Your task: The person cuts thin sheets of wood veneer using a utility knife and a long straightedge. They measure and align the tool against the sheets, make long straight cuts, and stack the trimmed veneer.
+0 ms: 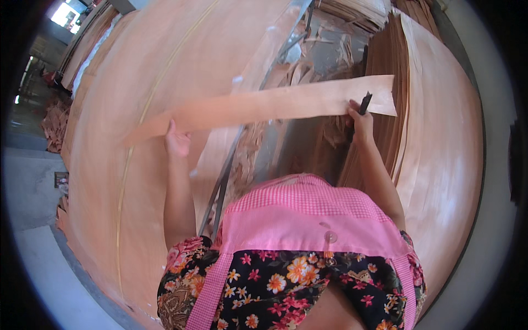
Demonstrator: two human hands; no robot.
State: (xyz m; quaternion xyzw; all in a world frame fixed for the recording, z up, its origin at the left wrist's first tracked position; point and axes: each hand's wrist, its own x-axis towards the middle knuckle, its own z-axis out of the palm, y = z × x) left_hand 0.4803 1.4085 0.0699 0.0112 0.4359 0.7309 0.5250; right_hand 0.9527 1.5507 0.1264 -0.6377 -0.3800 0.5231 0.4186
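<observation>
Wood strip (pixel 275 104) over open gap (pixel 300 146)

Held across facing edges of broad sheet (pixel 220 66) and sheet stack (pixel 434 126). Clamped in right grip (pixel 360 121) beside black tool (pixel 366 103); touched at lower edge by left grip (pixel 177 142), cannot tell whether clamped. Long axis sideways, rising rightward.

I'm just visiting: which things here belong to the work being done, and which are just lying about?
Seemingly in the work:
- strip, held by the left hand and right hand
- black tool, also in the right hand
- broad sheet, below the strip

Seemingly lying about:
- scraps in the gap
- stack on the right
</observation>
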